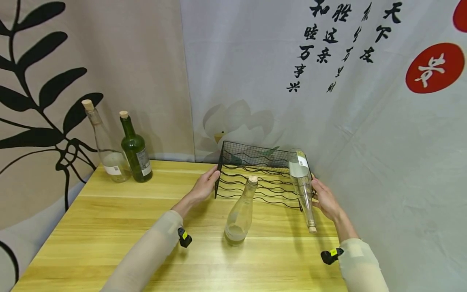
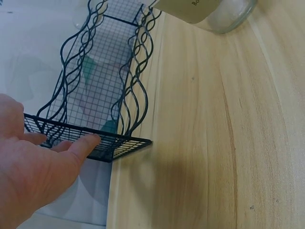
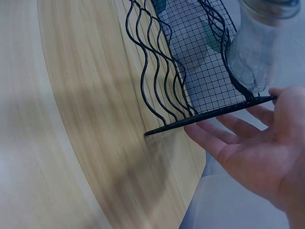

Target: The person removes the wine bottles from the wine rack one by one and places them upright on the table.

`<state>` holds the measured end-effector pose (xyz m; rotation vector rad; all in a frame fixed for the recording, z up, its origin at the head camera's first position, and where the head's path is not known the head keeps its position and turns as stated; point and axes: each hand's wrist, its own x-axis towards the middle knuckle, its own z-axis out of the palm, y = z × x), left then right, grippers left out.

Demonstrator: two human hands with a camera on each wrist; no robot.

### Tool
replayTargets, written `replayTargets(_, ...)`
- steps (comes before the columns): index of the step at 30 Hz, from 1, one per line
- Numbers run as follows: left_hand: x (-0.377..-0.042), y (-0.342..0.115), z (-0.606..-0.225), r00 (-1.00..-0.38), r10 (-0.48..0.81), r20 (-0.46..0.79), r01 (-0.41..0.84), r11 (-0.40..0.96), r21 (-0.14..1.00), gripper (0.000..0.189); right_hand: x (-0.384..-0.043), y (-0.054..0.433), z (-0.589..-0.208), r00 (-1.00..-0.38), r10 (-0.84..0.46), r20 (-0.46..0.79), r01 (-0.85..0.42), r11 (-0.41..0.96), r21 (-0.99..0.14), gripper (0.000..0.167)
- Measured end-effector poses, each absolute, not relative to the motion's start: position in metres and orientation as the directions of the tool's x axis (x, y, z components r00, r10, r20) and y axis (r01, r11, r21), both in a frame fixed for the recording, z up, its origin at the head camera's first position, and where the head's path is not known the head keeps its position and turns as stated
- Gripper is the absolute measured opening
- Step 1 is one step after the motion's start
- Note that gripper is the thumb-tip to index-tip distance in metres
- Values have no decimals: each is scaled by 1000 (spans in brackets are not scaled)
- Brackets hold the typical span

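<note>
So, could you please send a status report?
Left hand, right hand holding opposite ends of wire rack. Corked bottle lying on its right end. Standing bottle in front, possibly obstructing.

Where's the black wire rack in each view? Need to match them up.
Head: wire rack right of centre, about mid-height, just behind the standing clear bottle.
Left wrist: wire rack upper left, running down from the top edge to the left hand.
Right wrist: wire rack upper middle to right, its end at the right hand.
Shared landmark: wooden tabletop.
</note>
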<state>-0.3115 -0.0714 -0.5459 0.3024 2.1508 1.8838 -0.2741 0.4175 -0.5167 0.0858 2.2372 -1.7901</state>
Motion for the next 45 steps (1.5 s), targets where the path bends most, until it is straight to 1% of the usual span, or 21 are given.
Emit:
replayTargets(9, -312, -71, -547, -951, 303, -66, -18, 158, 987, 68, -272, 414, -517, -963, -125, -237, 203, 241, -949, 80)
replayTargets(17, -312, -74, -545, -964, 254, -80, -29, 198, 980, 66, -271, 412, -517, -967, -122, -225, 190, 247, -950, 79)
replayTargets(23, -309, -79, -543, -971, 230, -60, 0, 255, 967, 75, -270, 411, -518, -965, -117, -235, 202, 245, -948, 78)
replayTargets(27, -308, -81, -539, -972, 230, -44, 24, 283, 959, 77, -271, 411, -518, -963, -122, -238, 204, 241, -949, 78)
replayTargets(36, -298, -84, -518, -975, 214, 52, 127, 353, 927, 71, -271, 412, -518, -964, -120, -239, 205, 241, -949, 79)
replayTargets(40, -290, -86, -505, -966, 237, 104, 183, 343, 921, 72, -271, 413, -518, -965, -115, -237, 203, 247, -947, 79)
replayTargets(45, -279, -90, -492, -951, 259, 167, 250, 328, 911, 69, -272, 414, -517, -965, -109, -239, 206, 250, -946, 78)
